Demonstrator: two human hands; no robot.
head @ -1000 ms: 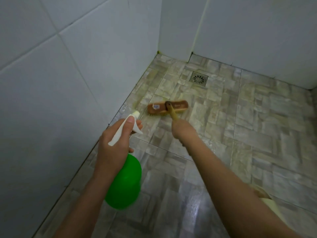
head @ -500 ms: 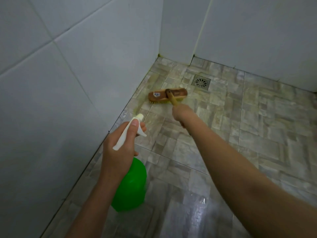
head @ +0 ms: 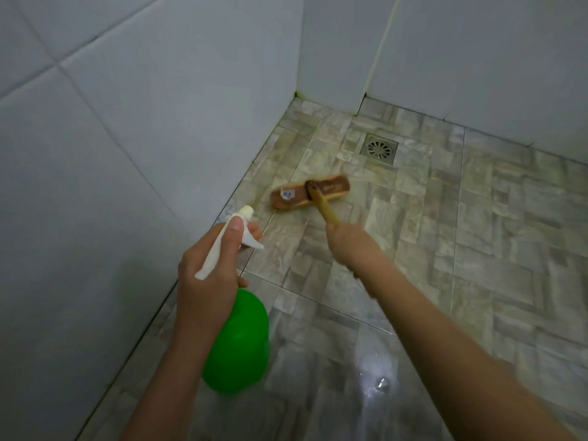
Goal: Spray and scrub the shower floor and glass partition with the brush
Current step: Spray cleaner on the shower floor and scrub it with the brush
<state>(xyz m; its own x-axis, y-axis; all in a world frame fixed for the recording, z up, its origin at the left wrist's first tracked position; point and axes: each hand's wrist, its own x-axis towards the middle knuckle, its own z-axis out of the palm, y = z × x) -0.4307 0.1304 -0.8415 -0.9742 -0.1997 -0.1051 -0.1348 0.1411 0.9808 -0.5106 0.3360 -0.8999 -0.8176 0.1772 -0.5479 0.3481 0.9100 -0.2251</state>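
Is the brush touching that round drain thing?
Apart. The head view shows bare floor tiles between the brush head and the drain grate.

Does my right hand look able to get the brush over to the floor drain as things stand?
Probably yes. The right hand grips the brush handle, the brush head rests on bare tiles just short of the floor drain, and nothing lies between them.

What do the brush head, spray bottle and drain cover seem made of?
Brush head: likely varnished wood, brown and glossy. Spray bottle: plastic, by its bright green body and white trigger. Drain cover: probably metal, grey with dull shine.
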